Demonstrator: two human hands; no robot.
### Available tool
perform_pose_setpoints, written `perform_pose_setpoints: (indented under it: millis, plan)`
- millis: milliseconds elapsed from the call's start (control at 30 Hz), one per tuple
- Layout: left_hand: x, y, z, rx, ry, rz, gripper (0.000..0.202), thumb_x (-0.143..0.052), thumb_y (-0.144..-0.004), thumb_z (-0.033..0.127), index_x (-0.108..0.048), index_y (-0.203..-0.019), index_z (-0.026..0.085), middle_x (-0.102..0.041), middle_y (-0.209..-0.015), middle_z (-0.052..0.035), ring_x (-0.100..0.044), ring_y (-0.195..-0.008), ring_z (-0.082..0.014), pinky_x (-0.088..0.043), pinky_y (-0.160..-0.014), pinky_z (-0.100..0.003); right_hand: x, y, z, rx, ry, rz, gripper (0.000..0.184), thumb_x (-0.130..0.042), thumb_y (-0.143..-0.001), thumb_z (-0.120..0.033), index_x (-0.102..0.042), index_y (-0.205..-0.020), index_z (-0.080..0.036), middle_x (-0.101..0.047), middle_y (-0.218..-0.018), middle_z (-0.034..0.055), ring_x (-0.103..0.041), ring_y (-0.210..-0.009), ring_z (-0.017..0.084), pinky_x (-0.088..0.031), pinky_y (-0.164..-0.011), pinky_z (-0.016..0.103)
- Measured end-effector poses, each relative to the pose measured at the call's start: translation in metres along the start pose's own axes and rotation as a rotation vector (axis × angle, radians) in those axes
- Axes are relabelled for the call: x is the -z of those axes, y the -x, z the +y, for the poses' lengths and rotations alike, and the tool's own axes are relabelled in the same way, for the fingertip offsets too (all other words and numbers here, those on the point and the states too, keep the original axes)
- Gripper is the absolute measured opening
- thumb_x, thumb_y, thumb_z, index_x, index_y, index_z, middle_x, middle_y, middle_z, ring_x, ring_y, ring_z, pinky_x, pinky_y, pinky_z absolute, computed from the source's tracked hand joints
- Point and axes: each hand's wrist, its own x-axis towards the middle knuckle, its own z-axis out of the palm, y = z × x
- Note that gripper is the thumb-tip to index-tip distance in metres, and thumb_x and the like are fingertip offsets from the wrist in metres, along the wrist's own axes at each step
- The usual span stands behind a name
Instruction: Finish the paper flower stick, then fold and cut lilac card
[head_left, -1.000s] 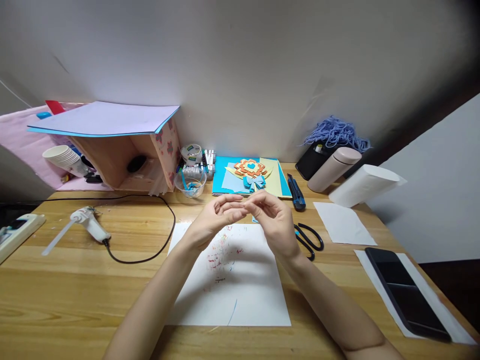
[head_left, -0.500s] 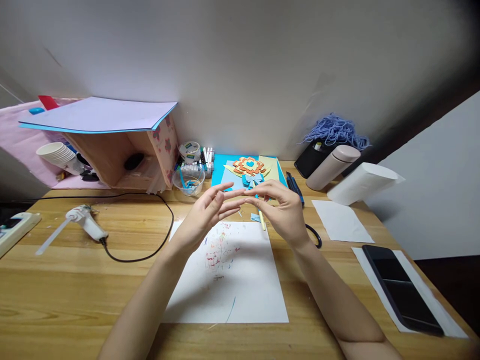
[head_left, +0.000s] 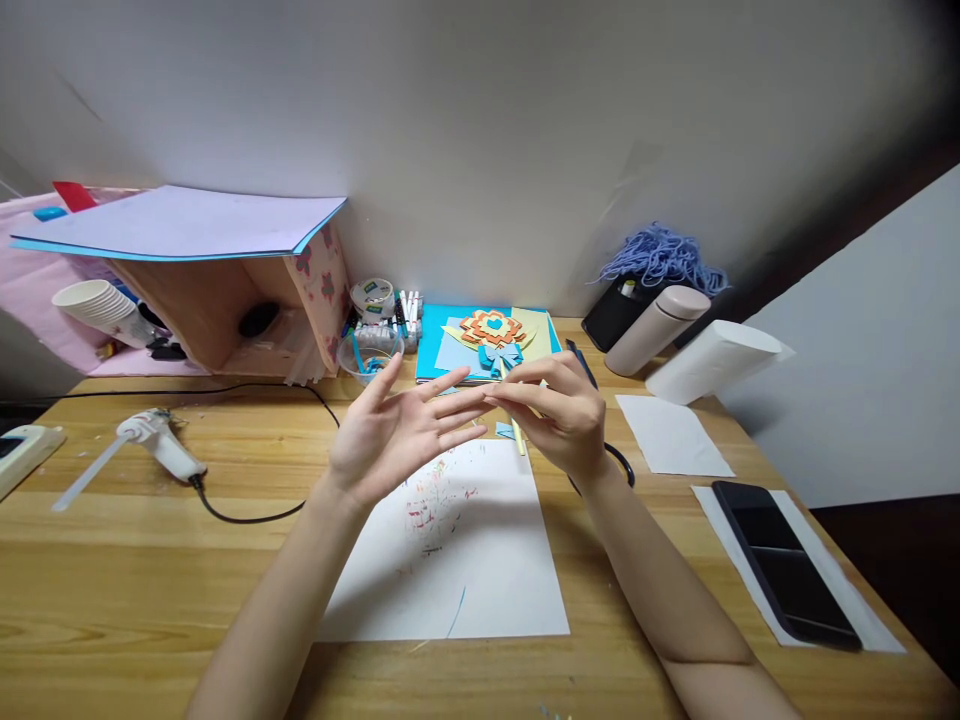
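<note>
A left hand (head_left: 401,435), fingers spread, meets the right hand's (head_left: 566,410) pinched fingertips near an orange-and-cream layered paper flower (head_left: 480,335) on flat teal sheets (head_left: 429,345); either, dropping, could bend its thin pale-yellow stem (head_left: 518,438).

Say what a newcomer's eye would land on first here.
Probably the bare hands mid-picture: the left hand spread open, the right hand with its fingertips close to the left's. Just beyond them lies an orange-and-yellow paper flower with a blue bow. At far left, an open box topped by a lilac sheet stands out.
</note>
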Motion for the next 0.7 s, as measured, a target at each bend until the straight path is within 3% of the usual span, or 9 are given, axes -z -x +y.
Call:
perform_pose_setpoints:
  millis: [100,333,433,533,600,700]
  plan:
    - [-0.003,0.001,-0.002,-0.008,-0.029,0.007,0.064,-0.033,-0.086,0.051,-0.037,-0.130,0.004,-0.049,-0.129,-0.0208,-0.038,-0.127,-0.0305,-0.027,-0.106,-0.048,-0.001,-0.001,-0.004,-0.118,-0.060,-0.005,0.008,-0.061,-0.079,-0.015,-0.065,-0.081,-0.023,-0.062,-0.077,0.0021,-0.054,-0.075,0.016,-0.045,-0.071,0.033]
    - [0.001,-0.002,-0.001,-0.076,-0.361,0.093,0.061,-0.030,-0.086,0.056,-0.047,-0.123,0.010,-0.056,-0.123,-0.0179,-0.050,-0.117,-0.0284,-0.035,-0.100,-0.046,-0.005,-0.004,0.006,-0.680,-0.525,0.153,0.014,-0.053,-0.086,-0.030,-0.061,-0.078,-0.020,-0.064,-0.078,0.0013,-0.056,-0.065,0.010,-0.047,-0.058,0.023]
    - [0.013,-0.002,-0.003,-0.281,-0.801,0.312,0.046,-0.037,-0.086,0.049,-0.055,-0.110,0.014,-0.063,-0.109,-0.0133,-0.057,-0.106,-0.0248,-0.038,-0.096,-0.042,-0.001,-0.002,0.021,-0.847,-0.662,0.241,0.015,-0.062,-0.079,-0.033,-0.061,-0.079,-0.019,-0.069,-0.078,0.0020,-0.060,-0.062,0.009,-0.049,-0.055,0.020]
    - [0.036,0.008,-0.010,-0.499,-1.383,0.612,0.029,-0.046,-0.084,0.040,-0.058,-0.099,0.019,-0.064,-0.104,-0.0080,-0.056,-0.102,-0.0228,-0.040,-0.092,-0.038,-0.002,0.002,0.031,-0.962,-0.734,0.214,0.021,-0.073,-0.067,-0.032,-0.065,-0.080,-0.017,-0.071,-0.080,0.0037,-0.065,-0.064,0.011,-0.053,-0.059,0.022]
    - [0.059,0.018,-0.018,-0.514,-1.622,0.713,0.025,-0.041,-0.087,0.035,-0.059,-0.095,0.020,-0.064,-0.100,-0.0069,-0.057,-0.097,-0.0223,-0.042,-0.085,-0.036,-0.010,0.003,0.030,-0.974,-0.749,0.152,0.023,-0.077,-0.061,-0.031,-0.066,-0.075,-0.017,-0.072,-0.076,0.0040,-0.066,-0.067,0.014,-0.055,-0.065,0.026]
    - [0.096,0.030,-0.029,-0.490,-1.750,0.827,0.024,-0.036,-0.088,0.028,-0.059,-0.091,0.019,-0.065,-0.093,-0.0070,-0.058,-0.090,-0.0218,-0.042,-0.078,-0.035,-0.040,-0.003,0.022,-0.934,-0.756,0.018,0.023,-0.080,-0.055,-0.032,-0.066,-0.066,-0.016,-0.071,-0.069,0.0037,-0.067,-0.069,0.017,-0.055,-0.069,0.031]
